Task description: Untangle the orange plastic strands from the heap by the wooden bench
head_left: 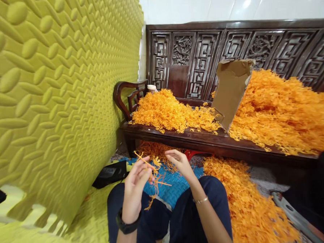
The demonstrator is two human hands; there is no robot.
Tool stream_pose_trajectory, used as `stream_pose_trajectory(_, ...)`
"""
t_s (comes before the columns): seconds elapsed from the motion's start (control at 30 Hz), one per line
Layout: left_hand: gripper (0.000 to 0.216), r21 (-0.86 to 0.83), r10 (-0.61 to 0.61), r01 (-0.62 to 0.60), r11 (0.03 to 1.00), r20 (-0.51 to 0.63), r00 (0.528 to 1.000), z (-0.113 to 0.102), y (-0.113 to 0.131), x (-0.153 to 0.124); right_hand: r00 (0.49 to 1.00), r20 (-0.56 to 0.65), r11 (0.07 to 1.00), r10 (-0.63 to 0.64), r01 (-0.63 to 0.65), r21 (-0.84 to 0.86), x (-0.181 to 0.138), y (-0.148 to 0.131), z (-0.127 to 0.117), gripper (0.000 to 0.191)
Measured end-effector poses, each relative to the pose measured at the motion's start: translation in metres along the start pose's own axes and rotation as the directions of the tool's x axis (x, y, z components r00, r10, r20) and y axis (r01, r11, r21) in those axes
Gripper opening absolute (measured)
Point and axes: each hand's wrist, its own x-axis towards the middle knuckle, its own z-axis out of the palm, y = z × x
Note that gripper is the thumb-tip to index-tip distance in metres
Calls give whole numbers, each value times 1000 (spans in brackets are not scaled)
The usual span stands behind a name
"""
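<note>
Head view: left hand (134, 193) pinches orange strands (154, 172); right hand (180, 163) loosely open, fingertips touching them.

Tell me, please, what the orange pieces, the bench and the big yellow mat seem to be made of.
Orange pieces: probably thin plastic, bright and stringy.
Bench: dark carved wood, glossy, likely lacquered.
Yellow mat: likely soft foam, matte, with an embossed pattern and interlocking edge teeth.

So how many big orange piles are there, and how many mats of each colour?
Orange piles: 4, two on the bench at and, two on the floor at and
Yellow mats: 1
Blue mats: 1
Total: 6
</note>
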Motion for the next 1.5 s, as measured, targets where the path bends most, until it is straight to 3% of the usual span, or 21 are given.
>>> stream_pose_trajectory(0.13, 53, 44, -1, 1, 999, 3, 1000, 3, -5, 1, 996, 84, 986, -5, -9, 169, -30, -30, 11, 34)
stream_pose_trajectory(0.23, 49, 117, 32, -39, 992, 62, 998, 4, -14, -1, 996, 84, 980, 8, -25, 199, -42, -44, 18, 31)
stream_pose_trajectory(0.4, 45, 241, 26, -61, 969, 144, 989, 8, -31, -10, 1000, 4, 999, 20, -20, 44, -58, -49, 20, 20)
stream_pose_trajectory(0.53, 53, 111, -64, 46, 993, 169, 984, 17, -40, -19, 995, -67, 996, -69, 64, -64, -69, -52, 12, 15)
stream_pose_trajectory(0.63, 30, 83, -163, 148, 986, 219, 962, 23, -42, -24, 974, -176, 977, -146, 114, -181, -78, -54, 8, 9)
stream_pose_trajectory(0.8, 26, 220, -150, 85, 972, 298, 943, 34, -40, -26, 910, -343, 953, -233, 143, -266, -90, -55, 6, 6)
stream_pose_trajectory(0.9, 26, 242, -161, 76, 967, 352, 922, 41, -39, -29, 888, -422, 979, -182, 126, -159, -93, -53, 4, 3)
stream_pose_trajectory(1.0, 31, 261, -117, 19, 965, 366, 923, 48, -40, -35, 876, -482, 991, -27, 88, 105, -94, -50, 1, 6)
stream_pose_trajectory(1.1, 32, 272, -71, -27, 962, 346, 935, 54, -41, -39, 823, -551, 943, 140, 60, 328, -95, -52, 0, 13)
stream_pose_trajectory(1.23, 28, 307, -27, -96, 947, 373, 928, 60, -35, -42, 759, -608, 905, 233, 60, 422, -97, -62, 3, 16)
stream_pose_trajectory(1.33, 27, 269, -4, -117, 956, 409, 913, 63, -28, -47, 749, -609, 889, 259, 62, 454, -95, -66, -2, 16)
stream_pose_trajectory(1.37, 29, 245, -1, -106, 964, 400, 917, 62, -27, -51, 726, -636, 885, 260, 84, 458, -94, -67, -8, 15)
stream_pose_trajectory(1.43, 35, 171, -3, -55, 984, 321, 947, 57, -28, -60, 613, -756, 882, 229, 197, 427, -91, -71, -27, 18)
stream_pose_trajectory(1.5, 40, 64, -25, 12, 998, 212, 977, 47, -33, -67, 415, -903, 890, 108, 365, 274, -91, -80, -51, 20)
